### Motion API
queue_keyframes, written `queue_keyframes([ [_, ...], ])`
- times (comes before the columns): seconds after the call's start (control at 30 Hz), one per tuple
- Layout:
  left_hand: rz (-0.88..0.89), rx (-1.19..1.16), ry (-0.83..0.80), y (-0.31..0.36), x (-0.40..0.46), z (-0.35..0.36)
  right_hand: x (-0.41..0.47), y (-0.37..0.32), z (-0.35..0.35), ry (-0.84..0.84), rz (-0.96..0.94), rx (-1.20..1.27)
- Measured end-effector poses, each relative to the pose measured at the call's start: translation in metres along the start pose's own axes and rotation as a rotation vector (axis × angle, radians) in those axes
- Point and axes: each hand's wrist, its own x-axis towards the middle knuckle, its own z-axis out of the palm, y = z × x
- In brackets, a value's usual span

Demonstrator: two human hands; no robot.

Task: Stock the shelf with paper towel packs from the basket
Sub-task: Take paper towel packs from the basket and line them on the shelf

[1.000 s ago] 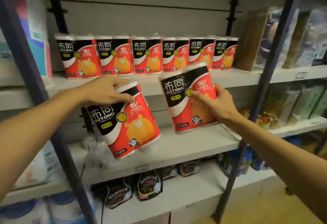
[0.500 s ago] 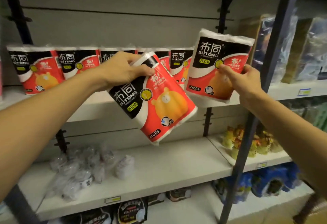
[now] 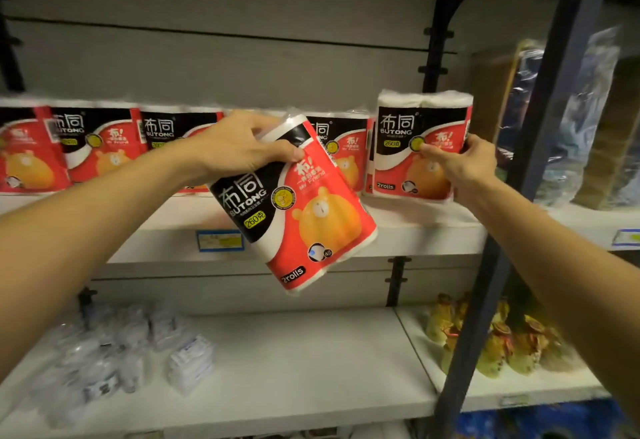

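Observation:
My left hand [image 3: 239, 147] grips the top of a red, black and white two-roll paper towel pack [image 3: 298, 216], which hangs tilted in front of the white shelf [image 3: 415, 230]. My right hand [image 3: 464, 164] holds a second pack [image 3: 415, 147] upright by its right side, its base resting on the shelf at the right end of the row. A row of several matching packs [image 3: 100, 147] stands along the back of the same shelf. The basket is out of sight.
A dark blue upright post [image 3: 512, 230] stands just right of my right hand. The lower shelf [image 3: 294, 369] carries clear wrapped items [image 3: 131, 352] at left and yellow-green packets [image 3: 502, 341] at right. Bagged goods [image 3: 571, 126] fill the neighbouring bay.
Both hands have risen from the lower shelf level to the stocked shelf. The right pack went from the air down onto the shelf at the row's right end. The left pack stays tilted.

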Motion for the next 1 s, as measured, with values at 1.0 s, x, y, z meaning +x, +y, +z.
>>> queue_keyframes([
  [1.0, 0.031, 0.053, -0.163, 0.023, 0.031, 0.02, -0.064, -0.077, 0.049, -0.831, -0.335, -0.343],
])
